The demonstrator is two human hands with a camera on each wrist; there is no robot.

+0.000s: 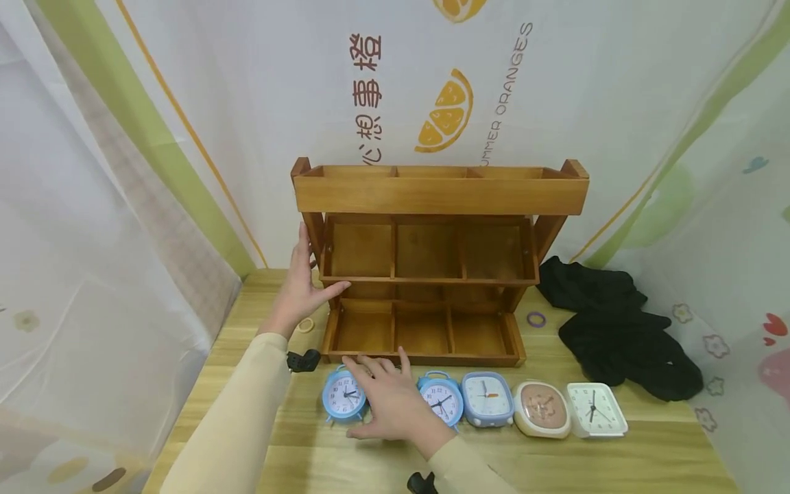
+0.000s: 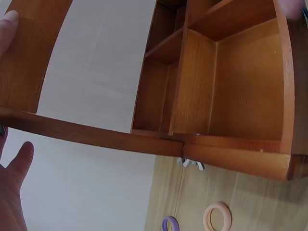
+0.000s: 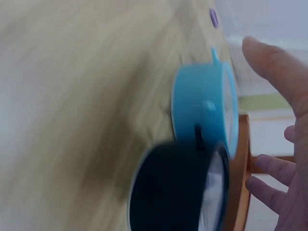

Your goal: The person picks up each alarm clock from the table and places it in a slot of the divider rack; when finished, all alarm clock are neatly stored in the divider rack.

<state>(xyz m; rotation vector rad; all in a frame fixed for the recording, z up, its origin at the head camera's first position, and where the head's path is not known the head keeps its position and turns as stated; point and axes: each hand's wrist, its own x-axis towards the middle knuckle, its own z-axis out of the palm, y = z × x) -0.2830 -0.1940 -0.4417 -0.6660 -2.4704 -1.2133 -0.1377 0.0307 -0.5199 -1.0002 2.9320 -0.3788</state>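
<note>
A brown wooden three-tier rack with divided compartments stands on the table. My left hand is at its left side, fingers extended upward along the post and thumb stretched across toward the middle tier. In the left wrist view a fingertip lies against the wood. My right hand hovers spread over the row of clocks, gripping nothing. A light-blue alarm clock sits to its left and another blue clock to its right. In the right wrist view a dark round clock stands close by, hidden from the head view by my hand.
Rightward, the row continues with a blue square clock, a beige clock and a white square clock. Black cloth lies at the right. A purple ring and a pale ring flank the rack. Curtains enclose the table.
</note>
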